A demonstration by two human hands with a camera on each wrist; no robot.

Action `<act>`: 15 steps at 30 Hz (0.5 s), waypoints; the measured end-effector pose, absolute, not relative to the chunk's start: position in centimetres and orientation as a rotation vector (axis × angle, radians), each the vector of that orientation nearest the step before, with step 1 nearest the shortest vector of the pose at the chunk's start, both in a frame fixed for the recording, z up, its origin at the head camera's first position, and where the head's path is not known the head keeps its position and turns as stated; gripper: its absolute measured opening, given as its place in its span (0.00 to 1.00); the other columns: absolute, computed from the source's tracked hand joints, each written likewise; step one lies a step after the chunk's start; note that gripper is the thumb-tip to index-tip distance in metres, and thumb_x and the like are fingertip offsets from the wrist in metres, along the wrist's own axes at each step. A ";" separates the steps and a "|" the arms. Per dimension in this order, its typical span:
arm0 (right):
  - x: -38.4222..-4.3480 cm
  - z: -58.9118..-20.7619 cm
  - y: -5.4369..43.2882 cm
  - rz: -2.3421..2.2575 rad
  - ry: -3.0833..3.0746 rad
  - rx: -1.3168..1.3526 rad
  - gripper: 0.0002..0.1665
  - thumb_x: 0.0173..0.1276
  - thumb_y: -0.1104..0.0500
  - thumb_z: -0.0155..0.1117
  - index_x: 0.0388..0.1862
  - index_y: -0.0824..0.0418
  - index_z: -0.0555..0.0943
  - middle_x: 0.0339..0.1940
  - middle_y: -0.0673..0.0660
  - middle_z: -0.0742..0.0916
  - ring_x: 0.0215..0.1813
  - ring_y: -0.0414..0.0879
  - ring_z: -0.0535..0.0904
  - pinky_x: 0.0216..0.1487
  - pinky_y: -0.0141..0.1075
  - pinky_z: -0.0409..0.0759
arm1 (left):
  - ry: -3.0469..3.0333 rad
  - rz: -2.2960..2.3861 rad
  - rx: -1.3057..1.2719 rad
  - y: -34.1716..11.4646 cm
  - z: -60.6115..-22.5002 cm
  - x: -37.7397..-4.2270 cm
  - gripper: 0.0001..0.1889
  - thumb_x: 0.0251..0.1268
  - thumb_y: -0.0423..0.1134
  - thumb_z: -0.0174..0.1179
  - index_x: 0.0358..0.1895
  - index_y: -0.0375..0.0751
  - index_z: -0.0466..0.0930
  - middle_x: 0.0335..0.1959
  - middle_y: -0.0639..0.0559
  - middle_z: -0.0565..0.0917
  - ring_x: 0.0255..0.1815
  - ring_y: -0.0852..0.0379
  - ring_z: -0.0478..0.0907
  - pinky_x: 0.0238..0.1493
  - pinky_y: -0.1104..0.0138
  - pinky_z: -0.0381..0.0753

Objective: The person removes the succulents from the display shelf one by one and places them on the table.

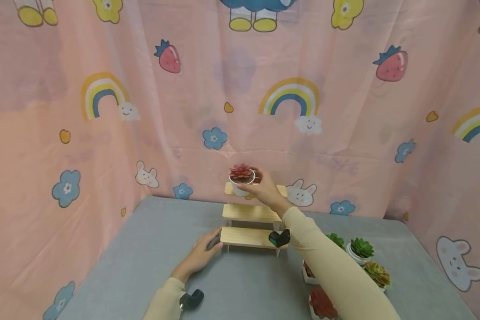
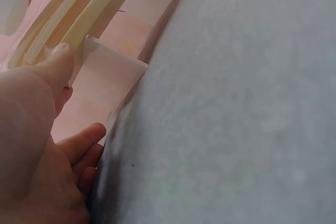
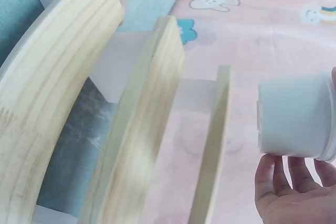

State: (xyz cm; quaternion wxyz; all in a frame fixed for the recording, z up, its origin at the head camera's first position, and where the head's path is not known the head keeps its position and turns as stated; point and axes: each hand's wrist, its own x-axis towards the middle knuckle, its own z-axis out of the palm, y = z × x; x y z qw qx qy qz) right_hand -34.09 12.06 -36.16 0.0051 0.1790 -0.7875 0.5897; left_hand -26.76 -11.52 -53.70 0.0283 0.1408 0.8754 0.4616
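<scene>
My right hand point(image 1: 262, 189) grips a white round pot with a red succulent point(image 1: 241, 172) by its side. In the right wrist view the pot point(image 3: 294, 116) is apart from the top board, its base facing that board. The three-step wooden stand point(image 1: 252, 213) has pale boards on whitish supports. My left hand point(image 1: 200, 253) holds the left end of its bottom board, thumb at the front corner and a finger at the rear one. The left wrist view shows the thumb point(image 2: 60, 59) against the board and other fingers loosely bent below.
Several potted succulents stand to the right, partly hidden by my right sleeve point(image 1: 328, 262): a green one point(image 1: 361, 248), a yellow-green one point(image 1: 377, 274) and a red one point(image 1: 322, 303). The grey tabletop point(image 1: 144, 249) meets a pink patterned curtain point(image 1: 192, 111) behind the stand.
</scene>
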 end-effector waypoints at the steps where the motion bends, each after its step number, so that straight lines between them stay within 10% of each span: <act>1: -34.0 -36.1 12.2 1.834 -2.464 0.565 0.42 0.65 0.59 0.73 0.76 0.59 0.66 0.69 0.63 0.78 0.65 0.58 0.77 0.55 0.35 0.82 | 2.704 1.422 0.439 -11.5 -53.7 -26.7 0.32 0.76 0.56 0.53 0.79 0.52 0.61 0.78 0.44 0.67 0.80 0.34 0.58 0.75 0.29 0.47; 15: -32.6 -36.5 14.9 1.758 -2.479 0.589 0.40 0.64 0.59 0.74 0.74 0.60 0.69 0.66 0.64 0.80 0.59 0.56 0.80 0.53 0.34 0.82 | 2.715 1.425 0.455 -11.7 -53.9 -26.8 0.32 0.77 0.56 0.52 0.79 0.52 0.62 0.78 0.45 0.67 0.80 0.34 0.58 0.74 0.28 0.46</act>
